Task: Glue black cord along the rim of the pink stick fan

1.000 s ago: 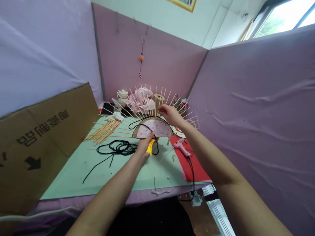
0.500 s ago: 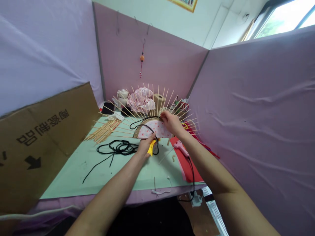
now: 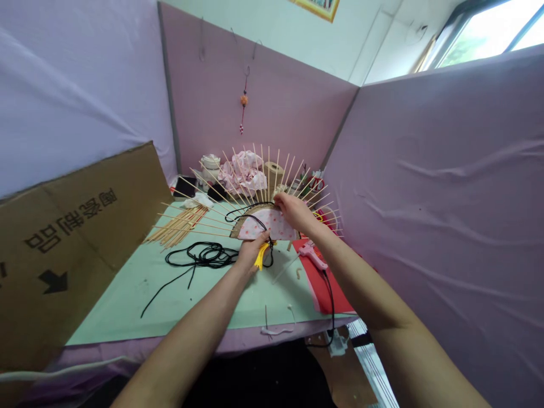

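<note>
A half-round fan piece (image 3: 272, 222), faced with white floral cloth and edged in brown, has thin wooden sticks radiating from its curved rim. My left hand (image 3: 254, 247) grips its lower edge, thumb on the cloth front. At the top of the curve, the fingers of my right hand (image 3: 291, 208) pinch black cord (image 3: 250, 217) against the rim; the fingertips are partly hidden. The cord loops across the front and hangs past my left thumb. A yellow tassel (image 3: 261, 258) dangles below the fan. More of the black cord (image 3: 206, 255) lies coiled on the table.
Loose wooden sticks (image 3: 181, 224) lie at the left, near a large cardboard sheet (image 3: 85, 238). A pink glue gun (image 3: 313, 255) rests on red sheets (image 3: 329, 292) at the right. Crumpled pink cloth (image 3: 243, 173), a jar (image 3: 210, 170) and a twine roll (image 3: 273, 171) stand behind.
My right hand has slid slightly left along the fan's rim, still pinching the cord. The fan's sticks have shifted a little with a slight turn. My left hand keeps its hold.
</note>
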Motion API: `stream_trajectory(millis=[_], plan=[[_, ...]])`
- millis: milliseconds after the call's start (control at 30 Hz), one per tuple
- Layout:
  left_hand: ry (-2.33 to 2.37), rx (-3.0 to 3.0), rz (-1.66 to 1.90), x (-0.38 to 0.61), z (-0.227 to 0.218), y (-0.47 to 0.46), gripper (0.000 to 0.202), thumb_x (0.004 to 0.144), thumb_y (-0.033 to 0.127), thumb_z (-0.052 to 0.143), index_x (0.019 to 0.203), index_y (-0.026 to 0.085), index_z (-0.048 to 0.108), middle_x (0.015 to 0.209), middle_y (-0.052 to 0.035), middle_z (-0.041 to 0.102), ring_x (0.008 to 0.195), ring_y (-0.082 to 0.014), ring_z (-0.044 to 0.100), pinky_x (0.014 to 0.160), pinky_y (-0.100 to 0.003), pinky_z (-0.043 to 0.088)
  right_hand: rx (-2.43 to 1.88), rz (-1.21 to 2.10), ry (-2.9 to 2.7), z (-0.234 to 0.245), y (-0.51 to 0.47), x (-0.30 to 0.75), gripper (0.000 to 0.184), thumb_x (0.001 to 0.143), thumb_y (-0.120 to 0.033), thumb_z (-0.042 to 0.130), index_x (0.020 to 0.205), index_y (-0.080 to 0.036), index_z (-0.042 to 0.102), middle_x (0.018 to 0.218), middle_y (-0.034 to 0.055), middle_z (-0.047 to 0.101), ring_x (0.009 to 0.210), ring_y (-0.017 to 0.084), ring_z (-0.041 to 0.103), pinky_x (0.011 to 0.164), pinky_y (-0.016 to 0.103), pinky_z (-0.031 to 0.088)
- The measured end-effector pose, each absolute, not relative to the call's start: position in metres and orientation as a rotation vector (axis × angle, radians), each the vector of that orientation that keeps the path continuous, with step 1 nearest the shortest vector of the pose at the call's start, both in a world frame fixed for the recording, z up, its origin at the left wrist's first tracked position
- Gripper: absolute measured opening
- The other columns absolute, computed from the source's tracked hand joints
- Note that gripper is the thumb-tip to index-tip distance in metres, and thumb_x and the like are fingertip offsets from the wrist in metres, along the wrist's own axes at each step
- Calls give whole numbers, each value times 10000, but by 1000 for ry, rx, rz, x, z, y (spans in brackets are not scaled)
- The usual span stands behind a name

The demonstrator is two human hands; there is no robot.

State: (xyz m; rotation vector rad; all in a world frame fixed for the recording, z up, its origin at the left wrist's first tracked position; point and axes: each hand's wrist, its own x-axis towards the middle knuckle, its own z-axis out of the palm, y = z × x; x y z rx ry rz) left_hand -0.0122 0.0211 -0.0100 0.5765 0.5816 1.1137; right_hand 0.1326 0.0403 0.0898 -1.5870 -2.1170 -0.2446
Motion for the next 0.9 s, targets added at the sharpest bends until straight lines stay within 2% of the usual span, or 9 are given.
stream_trajectory(millis=[233,433,667,900], plan=[[627,577,1093,-13,-8,21,366,543,272,859,804,123,650,637,-8,666,511,-102,587,465,-203,453,-1541,-176,-2019,96,35,136,280,876,-122,397,1075,-213,571,1033,41,681,886,177,621,792,290,442],[579,573,1108,-12,-8,21,401,549,273,858,866,117,667,710,-35,699,562,-120,622,519,-219,493,-1496,-144,-2034,91,34,132,237,895,-136,402,1051,-199,569,1009,60,701,948,187,628,819,310,455],[581,616,1092,-11,-14,23,422,562,288,849,908,121,674,739,-41,705,595,-129,643,524,-215,493,-1458,-126,-2033,86,39,131,190,875,-156,476,1026,-217,573,965,41,698,908,183,637,806,311,466],[631,644,1084,-10,-16,23,441,548,333,853,891,126,667,732,-45,696,603,-133,643,529,-219,482,-1369,-166,-1950,92,41,135,229,860,-117,448,1036,-195,571,990,65,680,928,186,618,837,325,462]])
